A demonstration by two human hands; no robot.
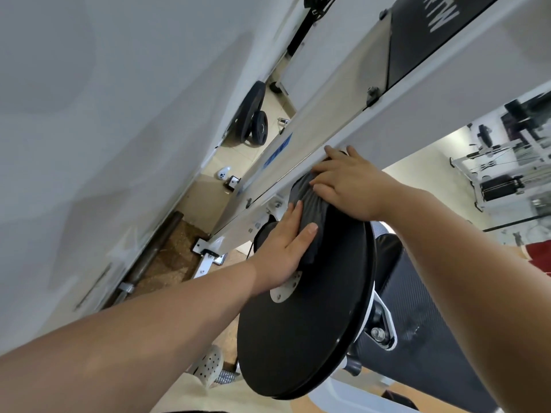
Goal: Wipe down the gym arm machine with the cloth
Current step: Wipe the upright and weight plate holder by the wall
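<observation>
A dark grey cloth (311,204) lies bunched on the upper edge of the machine's big black disc (307,332), close under the white frame beam (343,120). My left hand (283,248) lies flat on the disc, fingers straight, with the thumb resting on the cloth's lower part. My right hand (348,183) presses on the cloth's top from the right, fingers spread and reaching onto the beam's edge. A silver hub plate (284,289) shows just below my left palm.
A white wall (104,129) runs close along the left. Black weight plates (253,117) lean on the floor behind the frame. A black padded seat (417,308) sits behind the disc. More gym equipment (501,174) stands at the far right.
</observation>
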